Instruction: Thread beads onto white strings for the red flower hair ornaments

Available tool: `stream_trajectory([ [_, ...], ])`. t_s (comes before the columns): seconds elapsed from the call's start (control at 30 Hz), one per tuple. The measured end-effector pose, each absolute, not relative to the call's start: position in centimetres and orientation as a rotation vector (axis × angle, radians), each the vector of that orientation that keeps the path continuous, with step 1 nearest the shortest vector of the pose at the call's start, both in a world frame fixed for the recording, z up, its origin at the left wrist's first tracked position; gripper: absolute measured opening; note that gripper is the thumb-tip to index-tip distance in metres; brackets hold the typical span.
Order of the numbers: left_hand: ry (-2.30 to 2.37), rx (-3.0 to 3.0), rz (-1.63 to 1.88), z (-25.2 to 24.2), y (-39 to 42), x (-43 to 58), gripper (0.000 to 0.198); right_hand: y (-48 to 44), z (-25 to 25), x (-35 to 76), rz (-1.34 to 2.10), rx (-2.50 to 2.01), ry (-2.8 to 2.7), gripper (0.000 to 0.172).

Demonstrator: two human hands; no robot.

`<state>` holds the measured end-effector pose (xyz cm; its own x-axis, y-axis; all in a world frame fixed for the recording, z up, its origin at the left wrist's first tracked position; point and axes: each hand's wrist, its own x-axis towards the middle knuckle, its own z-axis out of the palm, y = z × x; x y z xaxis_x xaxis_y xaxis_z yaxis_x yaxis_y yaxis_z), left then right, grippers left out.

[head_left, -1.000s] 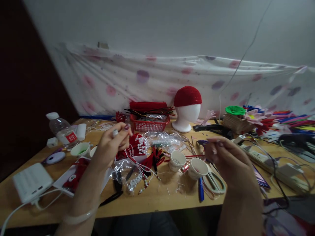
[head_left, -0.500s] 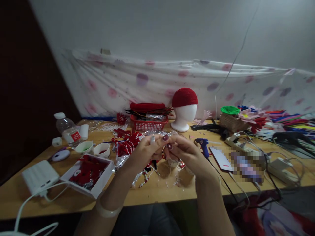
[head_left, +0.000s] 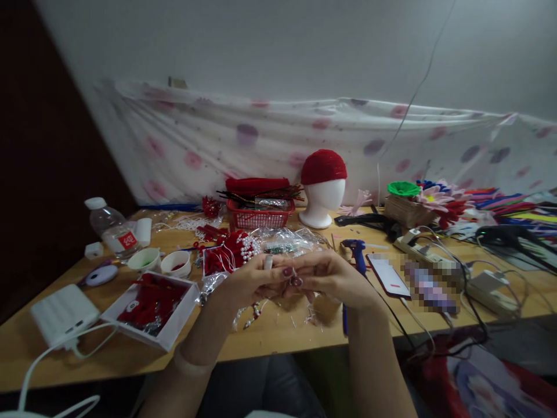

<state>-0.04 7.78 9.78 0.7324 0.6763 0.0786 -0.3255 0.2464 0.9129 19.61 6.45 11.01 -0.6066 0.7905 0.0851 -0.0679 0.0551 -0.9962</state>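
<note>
My left hand (head_left: 256,280) and my right hand (head_left: 333,277) meet over the front middle of the table, fingertips pinched together. Something tiny seems to sit between the fingertips, too small and hidden to name. Behind my hands lie crumpled clear plastic bags (head_left: 289,239) and a string of white beads (head_left: 249,248) beside red fuzzy material (head_left: 232,247). Below them, a beaded strand (head_left: 255,316) and thin pin-like bits (head_left: 310,316) rest on the wood.
A white box (head_left: 185,313) of red pieces, two paper cups (head_left: 176,265) and a bottle (head_left: 114,229) stand left. Behind are a red basket (head_left: 261,218) and a foam head (head_left: 324,203) with a red cap. A blue glue gun (head_left: 357,252), phone (head_left: 389,275) and power strips (head_left: 429,255) with cables lie right.
Both hands have come down a little and lie flatter, with fingertips still together. The whole view has shifted slightly.
</note>
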Motion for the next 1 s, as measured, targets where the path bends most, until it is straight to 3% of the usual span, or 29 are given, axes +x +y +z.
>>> stream_trajectory([
  [0.13,0.358,1.0,0.741,9.0,7.8,0.1,0.035,6.8,11.1,19.5,1.691,-0.717,-1.639,0.041],
  [0.37,0.349,0.704,0.964,7.4,7.6,1.5,0.032,6.6,9.4,17.9,1.635,-0.696,-1.338,0.039],
  [0.57,0.349,0.538,1.095,6.4,7.4,2.9,0.033,5.4,7.4,16.4,1.591,-0.736,-1.124,0.049],
  [0.77,0.329,0.413,1.192,6.9,7.2,1.8,0.035,4.9,7.8,17.4,1.477,-0.848,-0.994,0.027],
  [1.0,0.304,0.292,1.331,7.5,8.2,-0.4,0.027,4.7,7.6,18.8,1.415,-0.757,-0.911,0.027],
])
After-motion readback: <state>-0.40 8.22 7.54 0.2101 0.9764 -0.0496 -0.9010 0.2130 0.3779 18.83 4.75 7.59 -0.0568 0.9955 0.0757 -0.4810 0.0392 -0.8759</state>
